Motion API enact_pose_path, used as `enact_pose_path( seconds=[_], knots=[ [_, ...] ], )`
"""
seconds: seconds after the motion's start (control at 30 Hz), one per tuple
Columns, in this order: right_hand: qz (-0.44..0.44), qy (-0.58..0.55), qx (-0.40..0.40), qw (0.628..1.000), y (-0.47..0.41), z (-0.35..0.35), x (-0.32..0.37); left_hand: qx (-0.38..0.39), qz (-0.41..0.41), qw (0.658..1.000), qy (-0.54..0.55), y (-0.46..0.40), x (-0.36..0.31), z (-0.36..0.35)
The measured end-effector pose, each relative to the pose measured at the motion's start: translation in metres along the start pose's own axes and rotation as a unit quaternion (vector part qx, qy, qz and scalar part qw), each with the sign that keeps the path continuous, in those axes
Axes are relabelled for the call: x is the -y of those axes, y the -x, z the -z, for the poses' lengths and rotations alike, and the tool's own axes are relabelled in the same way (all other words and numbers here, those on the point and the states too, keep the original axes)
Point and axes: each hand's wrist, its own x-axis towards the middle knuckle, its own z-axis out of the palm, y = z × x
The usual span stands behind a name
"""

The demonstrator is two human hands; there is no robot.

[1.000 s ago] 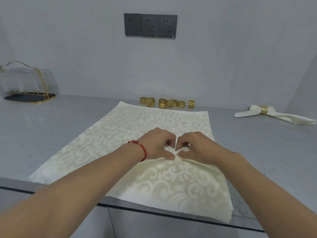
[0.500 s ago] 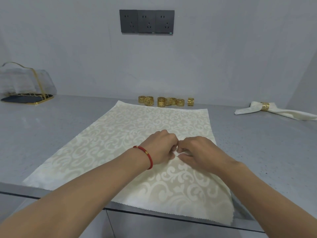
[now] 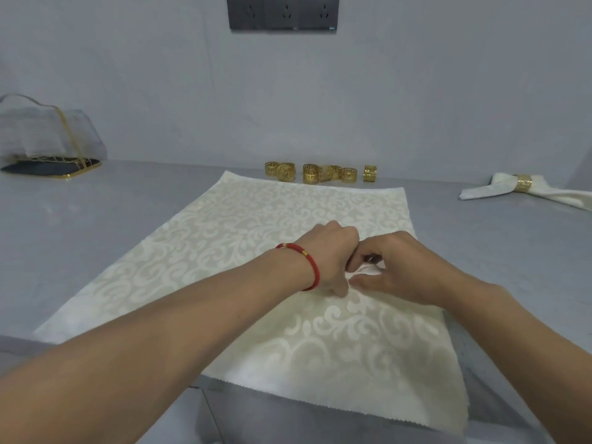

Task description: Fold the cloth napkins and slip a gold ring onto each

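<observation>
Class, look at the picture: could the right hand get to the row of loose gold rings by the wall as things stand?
Probably yes. Only flat napkin lies between the right hand and the gold rings. But that hand now pinches the napkin's middle and must let go first.

Both bare forearms reach forward from the lower corners and converge near centre. Left hand [image 3: 333, 256], back upward, knuckles raised, fingers curled under, thumb tip pointing down; a red cord bracelet [image 3: 309, 264] circles its wrist. Right hand [image 3: 403, 267], back upward, fingers [image 3: 365, 256] bent toward the left hand, thumb extended low. The two hands touch at the knuckles, pinching a small raised fold of cloth between them.
</observation>
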Motion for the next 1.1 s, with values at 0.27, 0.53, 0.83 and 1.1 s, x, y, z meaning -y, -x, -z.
enact_pose_path(
  seconds=[0.27, 0.53, 0.83, 1.1],
  knots=[
    [-0.020, -0.058, 0.033, 0.998, -0.032, 0.006, -0.016, -0.086, 0.021, 0.996, -0.013, -0.013, 0.014, -0.014],
    [-0.020, -0.035, -0.075, 0.996, -0.117, -0.023, -0.023, -0.122, 0.138, 0.981, -0.067, -0.043, 0.104, 0.021],
    [-0.193, 0.083, -0.150, 0.966, -0.257, -0.045, -0.053, -0.218, 0.243, 0.941, -0.095, -0.051, 0.205, -0.004],
    [-0.272, 0.120, -0.091, 0.950, -0.362, -0.072, -0.058, -0.267, 0.270, 0.921, -0.082, -0.049, 0.230, -0.016]
  ],
)
